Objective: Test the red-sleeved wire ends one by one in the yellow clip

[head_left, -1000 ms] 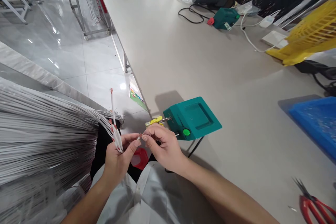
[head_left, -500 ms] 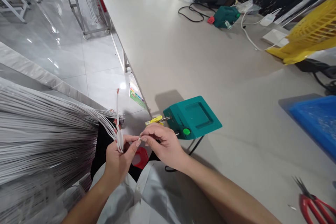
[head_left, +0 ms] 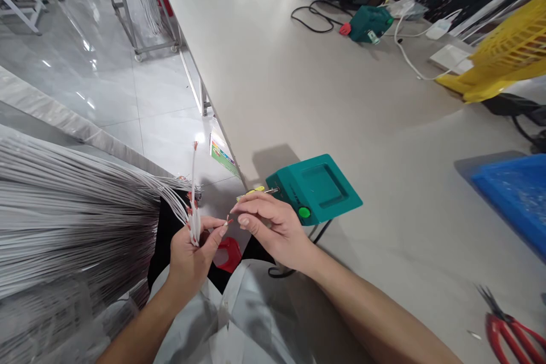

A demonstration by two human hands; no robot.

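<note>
A bunch of white cables [head_left: 194, 227] with reddish-brown ends lies in my left hand [head_left: 194, 253], which is closed round it. Between that hand's thumb and forefinger one cable end sticks out, its thin inner wires [head_left: 229, 220] spread apart. My right hand [head_left: 273, 227] is just right of these wires, thumb and fingers apart, with nothing visible in it. Behind its fingers stands a green device [head_left: 315, 187] with a bright green button and a metal tip at its left side. A yellow-handled tool [head_left: 256, 189] near that tip is mostly hidden by my right hand.
Long white cables [head_left: 77, 210] fill the left side. On the table [head_left: 273, 85] are red-handled pliers [head_left: 507, 324], a blue tray [head_left: 512, 193], a yellow fan [head_left: 507, 51] and a second green device [head_left: 369, 24]. A red stool [head_left: 230, 255] shows below my hands.
My right hand has let go of the cable end and drawn slightly right, its fingers opening. The inner wires now show spread apart. My left hand keeps its hold.
</note>
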